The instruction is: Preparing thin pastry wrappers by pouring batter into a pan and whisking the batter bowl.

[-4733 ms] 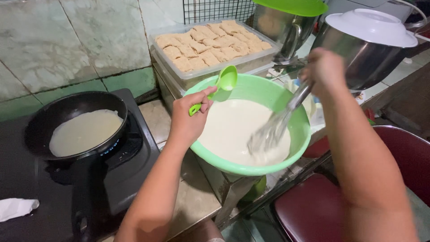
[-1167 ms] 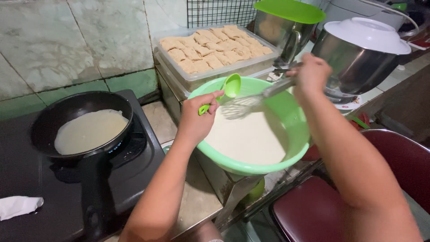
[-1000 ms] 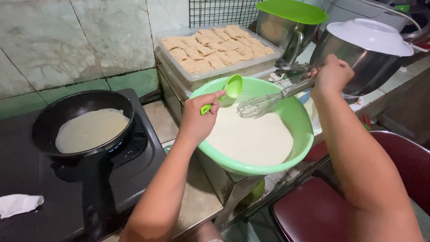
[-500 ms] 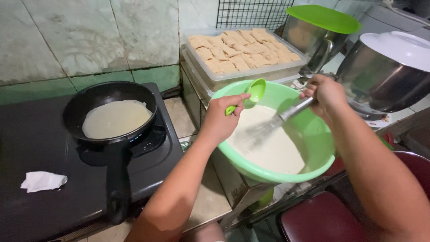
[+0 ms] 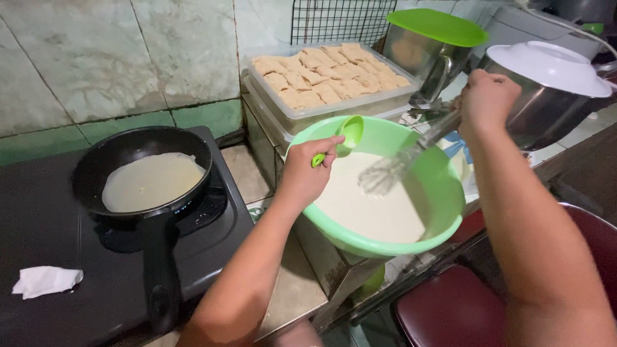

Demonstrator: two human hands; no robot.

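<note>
My left hand (image 5: pixel 307 175) grips the rim of a green plastic bowl (image 5: pixel 443 193) and also holds a small green ladle (image 5: pixel 344 137) against it. Pale batter (image 5: pixel 379 212) fills the bowl. My right hand (image 5: pixel 485 99) is closed on the handle of a metal whisk (image 5: pixel 392 170), whose wires hang lifted just above the batter at the bowl's far side. To the left, a black frying pan (image 5: pixel 138 177) with a thin round crepe in it sits on a black stove (image 5: pixel 45 238).
A clear tray of folded brown pastries (image 5: pixel 324 77) stands behind the bowl. Two steel pots are at the right, one with a green lid (image 5: pixel 437 26), one with a white lid (image 5: pixel 546 61). A crumpled white tissue (image 5: pixel 45 281) lies on the stove. A dark red stool (image 5: pixel 450 308) stands below.
My right hand has raised the whisk out of the batter and drawn it toward the bowl's far right rim. My left hand keeps its hold on the rim and ladle.
</note>
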